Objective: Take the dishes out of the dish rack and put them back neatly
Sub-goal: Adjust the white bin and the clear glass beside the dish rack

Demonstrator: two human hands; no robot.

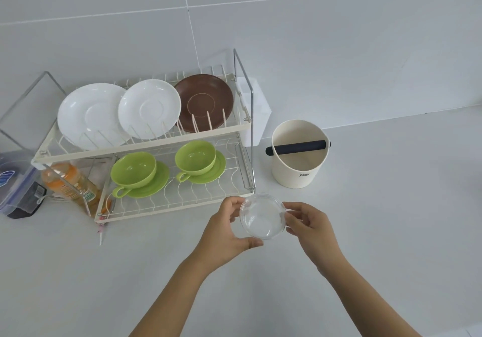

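A two-tier cream wire dish rack (146,145) stands on the counter. Its upper tier holds a large white plate (90,116), a smaller white plate (148,108) and a brown plate (206,102), all leaning upright. On the lower tier sit two green cups, one on the left (133,173) and one on the right (195,159), each on a green saucer. Just in front of the rack's right corner, a clear glass bowl (263,216) is held above the counter between my left hand (227,232) and my right hand (310,228).
A cream cylindrical container (298,154) with a dark bar across its top stands right of the rack. An orange bottle (70,183) lies at the rack's left end, beside a clear plastic box (18,183). A white holder (254,112) hangs on the rack's right side.
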